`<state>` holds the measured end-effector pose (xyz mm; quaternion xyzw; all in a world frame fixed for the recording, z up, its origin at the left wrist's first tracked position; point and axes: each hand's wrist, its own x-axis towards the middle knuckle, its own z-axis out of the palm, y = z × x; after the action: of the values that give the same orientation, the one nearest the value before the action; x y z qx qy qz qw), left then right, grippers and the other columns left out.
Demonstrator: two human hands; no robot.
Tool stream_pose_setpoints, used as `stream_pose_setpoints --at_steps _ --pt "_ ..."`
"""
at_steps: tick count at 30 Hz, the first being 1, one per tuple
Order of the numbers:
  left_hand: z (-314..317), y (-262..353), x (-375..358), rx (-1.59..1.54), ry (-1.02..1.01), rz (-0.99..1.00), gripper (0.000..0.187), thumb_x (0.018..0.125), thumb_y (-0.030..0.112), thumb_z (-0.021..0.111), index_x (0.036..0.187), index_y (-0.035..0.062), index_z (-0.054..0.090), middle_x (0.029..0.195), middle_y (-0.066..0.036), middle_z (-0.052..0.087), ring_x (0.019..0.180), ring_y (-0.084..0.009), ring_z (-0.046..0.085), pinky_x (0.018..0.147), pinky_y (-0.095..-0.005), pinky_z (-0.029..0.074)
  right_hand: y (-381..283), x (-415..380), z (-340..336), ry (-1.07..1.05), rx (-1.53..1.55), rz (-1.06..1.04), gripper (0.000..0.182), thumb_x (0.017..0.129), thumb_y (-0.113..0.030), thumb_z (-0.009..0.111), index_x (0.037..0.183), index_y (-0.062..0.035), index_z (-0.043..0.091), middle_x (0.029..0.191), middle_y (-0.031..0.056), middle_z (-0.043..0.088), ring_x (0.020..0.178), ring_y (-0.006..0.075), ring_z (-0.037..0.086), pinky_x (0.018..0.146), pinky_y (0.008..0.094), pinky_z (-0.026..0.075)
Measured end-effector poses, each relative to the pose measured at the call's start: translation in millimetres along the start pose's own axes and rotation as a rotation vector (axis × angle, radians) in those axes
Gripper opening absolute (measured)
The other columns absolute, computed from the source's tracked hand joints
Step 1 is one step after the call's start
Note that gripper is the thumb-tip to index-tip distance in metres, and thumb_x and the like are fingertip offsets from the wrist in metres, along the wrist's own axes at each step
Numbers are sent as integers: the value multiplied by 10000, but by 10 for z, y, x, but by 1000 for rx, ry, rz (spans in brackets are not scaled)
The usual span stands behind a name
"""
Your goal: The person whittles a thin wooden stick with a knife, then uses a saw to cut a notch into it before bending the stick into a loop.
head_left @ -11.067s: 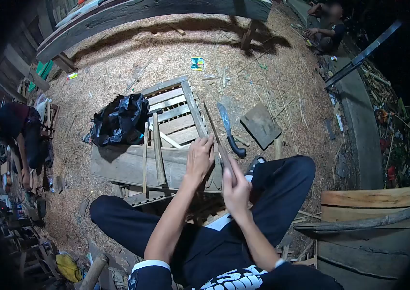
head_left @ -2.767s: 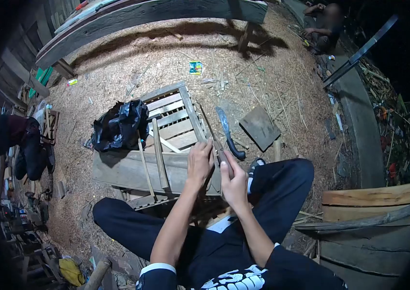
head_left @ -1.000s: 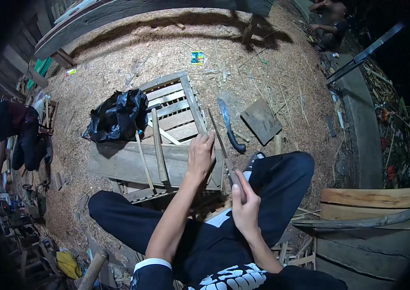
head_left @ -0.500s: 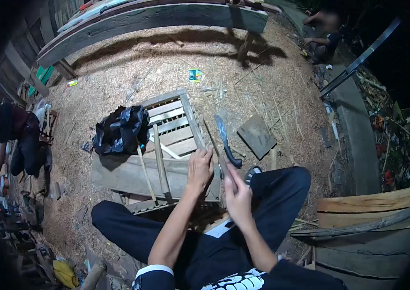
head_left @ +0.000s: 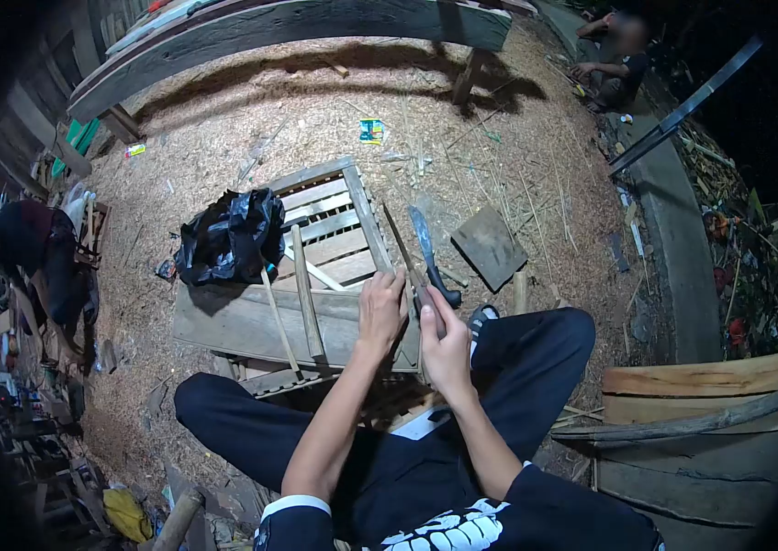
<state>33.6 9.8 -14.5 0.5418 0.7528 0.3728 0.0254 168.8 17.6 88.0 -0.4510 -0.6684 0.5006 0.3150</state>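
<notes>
My right hand (head_left: 447, 354) is closed around the wooden handle of a long, narrow knife (head_left: 401, 241), its blade slanting up and to the left. My left hand (head_left: 382, 312) sits just left of the blade, fingers bent together over the edge of a slatted wooden stand (head_left: 251, 317); whatever is under those fingers is hidden. On the stand, to the left, lie a hammer (head_left: 304, 298), a thin stick (head_left: 280, 323) and a crumpled black plastic bag (head_left: 231, 241). A second, broader blade with a dark curved handle (head_left: 445, 297) rests right of the knife.
A square board (head_left: 490, 250) lies on the shaving-covered ground ahead. Beyond is a long wooden beam bench (head_left: 297, 41). Curved planks (head_left: 701, 395) stand at my right. One person (head_left: 40, 257) bends at the far left; another person (head_left: 614, 78) sits at the upper right.
My right hand and the knife have shifted slightly left and up. My left hand has moved a little, its fingers still near the blade. The person at the left has changed posture slightly.
</notes>
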Motion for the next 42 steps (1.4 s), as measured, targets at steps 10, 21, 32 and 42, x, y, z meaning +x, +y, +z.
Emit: stream_pose_setpoints --at_steps 10,21,32,42 --pt "22 -35 -11 34 -3 0 434 867 69 683 1295 3 677 1017 -144 680 995 -331 635 879 -449 502 -81 -118 -76 21 -52 -69 440 1082 -209 565 1403 89 599 1336 264 693 1273 286 663 1063 359 500" --pt "6 -2 19 10 57 27 433 864 52 694 1291 -18 675 960 -144 675 952 -321 631 859 -437 500 55 -339 -233 40 -45 -95 421 1079 -191 593 1399 82 610 1284 195 734 1170 175 690 1002 325 520" --pt "1 16 -22 27 -15 6 460 852 36 676 1310 -11 666 990 -147 673 974 -324 627 855 -446 494 -8 -99 -124 -3 -54 -15 463 1083 -206 566 1434 96 568 1348 283 682 1256 317 682 1054 377 507" --pt "-23 25 31 44 31 35 468 857 35 686 1321 -16 644 956 -149 662 958 -326 621 849 -444 492 134 102 -46 18 -45 30 420 1068 -179 621 1389 91 618 1260 203 742 1141 179 694 1005 312 520"
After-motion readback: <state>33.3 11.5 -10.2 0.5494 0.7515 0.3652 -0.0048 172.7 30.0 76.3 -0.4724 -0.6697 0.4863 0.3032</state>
